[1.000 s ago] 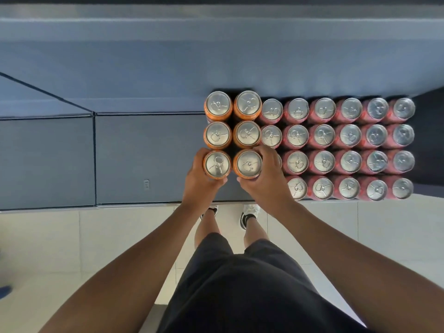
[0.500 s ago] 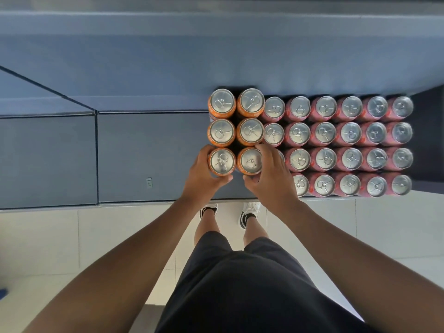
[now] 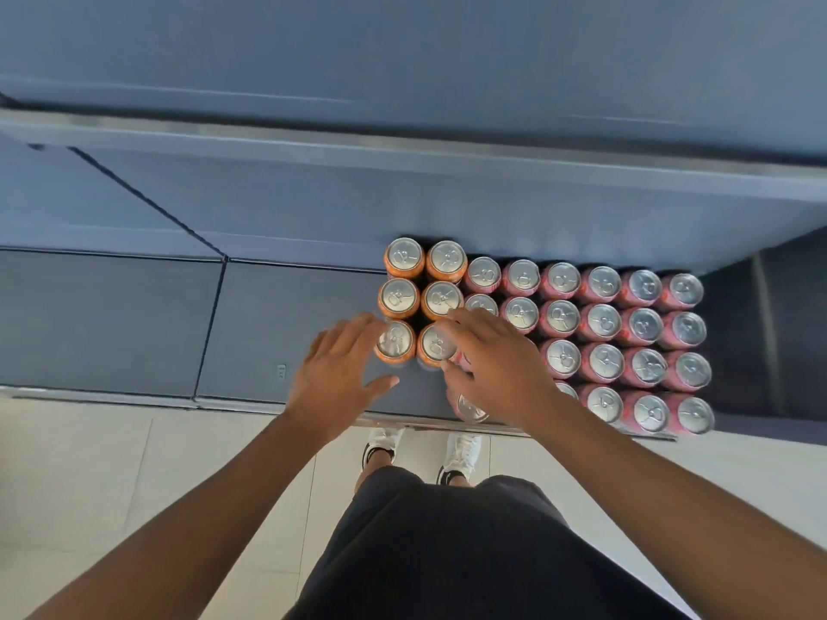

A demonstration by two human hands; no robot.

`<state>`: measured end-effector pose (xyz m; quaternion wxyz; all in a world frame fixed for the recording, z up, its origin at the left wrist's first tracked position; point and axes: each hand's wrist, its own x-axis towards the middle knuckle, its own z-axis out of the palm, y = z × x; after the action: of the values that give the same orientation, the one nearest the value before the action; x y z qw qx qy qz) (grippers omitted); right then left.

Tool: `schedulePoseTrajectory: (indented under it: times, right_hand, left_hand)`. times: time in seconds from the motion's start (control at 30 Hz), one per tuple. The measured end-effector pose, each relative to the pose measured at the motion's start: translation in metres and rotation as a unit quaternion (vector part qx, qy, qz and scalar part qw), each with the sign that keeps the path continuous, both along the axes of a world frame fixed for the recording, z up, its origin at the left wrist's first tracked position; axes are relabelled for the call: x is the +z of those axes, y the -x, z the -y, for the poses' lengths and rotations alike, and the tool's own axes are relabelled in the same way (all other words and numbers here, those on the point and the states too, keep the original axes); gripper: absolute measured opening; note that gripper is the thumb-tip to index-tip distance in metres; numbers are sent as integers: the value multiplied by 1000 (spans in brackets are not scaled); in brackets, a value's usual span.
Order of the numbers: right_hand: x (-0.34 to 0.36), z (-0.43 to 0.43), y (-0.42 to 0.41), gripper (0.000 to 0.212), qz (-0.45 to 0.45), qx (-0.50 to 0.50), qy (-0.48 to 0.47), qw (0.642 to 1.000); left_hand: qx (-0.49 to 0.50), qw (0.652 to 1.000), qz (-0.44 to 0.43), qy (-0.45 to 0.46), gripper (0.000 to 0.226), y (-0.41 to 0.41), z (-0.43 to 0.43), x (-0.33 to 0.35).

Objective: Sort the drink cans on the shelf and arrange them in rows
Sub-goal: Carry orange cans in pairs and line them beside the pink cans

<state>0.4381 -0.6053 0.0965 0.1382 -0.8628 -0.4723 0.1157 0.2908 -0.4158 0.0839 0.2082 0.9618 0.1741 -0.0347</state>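
Note:
Several orange cans stand in two columns on the grey shelf (image 3: pixel 291 333); the front pair are the left orange can (image 3: pixel 396 344) and the right orange can (image 3: pixel 436 346). Right of them, several red cans (image 3: pixel 604 324) fill neat rows. My left hand (image 3: pixel 340 373) hovers just left of the front left orange can, fingers spread, holding nothing. Over the red cans beside the front right orange can is my right hand (image 3: pixel 492 364), fingers loose, hiding a few of those cans. Its fingertips reach that orange can's rim.
The shelf's front edge (image 3: pixel 134 396) runs across above a pale tiled floor (image 3: pixel 89 485). A seam divides the shelf on the left. A higher shelf lip (image 3: pixel 402 158) overhangs behind the cans. My white shoes (image 3: pixel 461 454) stand below the edge.
Both hands have let go of the front two orange cans and drawn back toward me with fingers spread. The camera has tilted, so the cans sit lower in view.

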Motion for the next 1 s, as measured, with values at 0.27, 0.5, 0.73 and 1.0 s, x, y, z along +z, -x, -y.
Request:
schedulePoseTrajectory:
  times: [0.27, 0.5, 0.73, 1.0]
  right_hand:
    - [29, -21, -7, 47, 19, 89, -47, 995]
    - [47, -65, 21, 39, 34, 131, -71, 988]
    - [65, -141, 89, 46, 61, 188, -48, 979]
    - [87, -249, 228, 48, 69, 208, -52, 974]
  left_hand:
    - [78, 992, 23, -91, 56, 25, 17, 42]
    - [135, 982, 11, -133, 56, 63, 3, 65]
    - [196, 966, 14, -168, 55, 137, -40, 76]
    - [279, 940, 28, -194, 56, 281, -119, 86]
